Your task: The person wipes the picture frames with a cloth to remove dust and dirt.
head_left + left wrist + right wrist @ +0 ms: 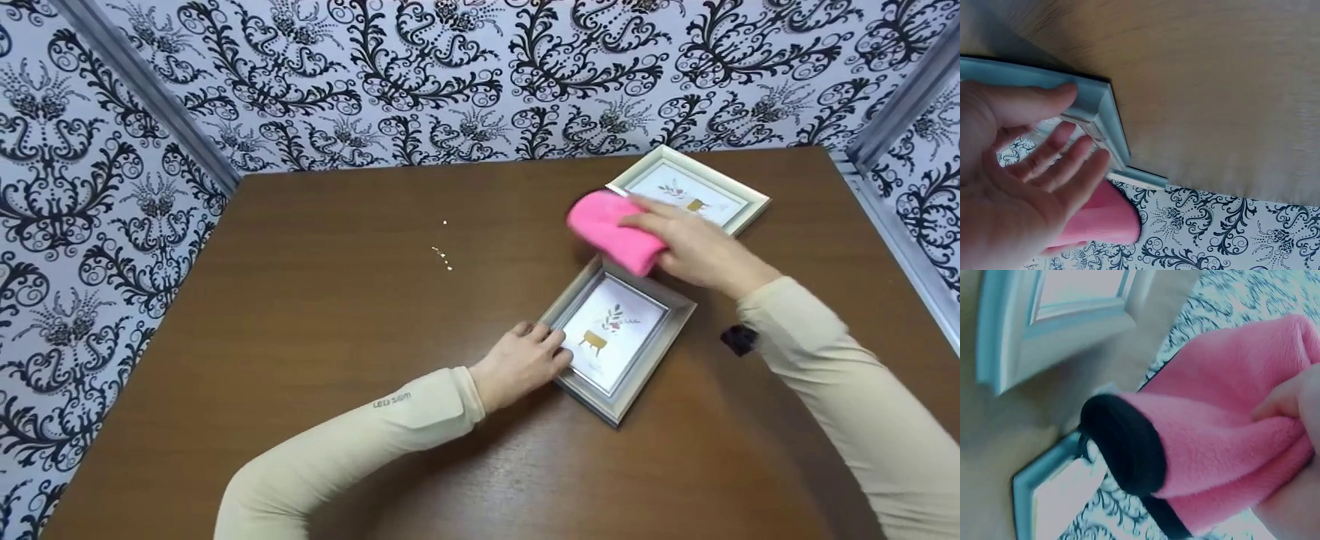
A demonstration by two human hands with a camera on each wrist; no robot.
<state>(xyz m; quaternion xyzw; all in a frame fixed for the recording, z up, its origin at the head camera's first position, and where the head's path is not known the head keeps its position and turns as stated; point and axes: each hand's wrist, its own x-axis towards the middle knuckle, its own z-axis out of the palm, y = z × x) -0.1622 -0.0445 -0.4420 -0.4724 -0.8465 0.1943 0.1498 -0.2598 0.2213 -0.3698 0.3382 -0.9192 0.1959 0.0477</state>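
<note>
A folded pink cloth point(615, 229) with black edging point(1123, 444) is in my right hand point(697, 244), pinched between thumb and fingers. It is raised over the gap between two picture frames and overlaps the top corner of the nearer one in the head view. That nearer picture frame point(664, 341), silvery with a plant drawing, lies face up. My left hand point(525, 364) holds it at its left corner; in the left wrist view the thumb point(1055, 101) lies along one side and the curved fingers reach the other.
A second picture frame point(754, 201), cream-coloured with a similar drawing, lies behind at the back right, partly hidden by the cloth and right hand. Small white specks point(442, 256) dot the brown table point(315, 300). Patterned walls point(465, 82) stand behind and at both sides.
</note>
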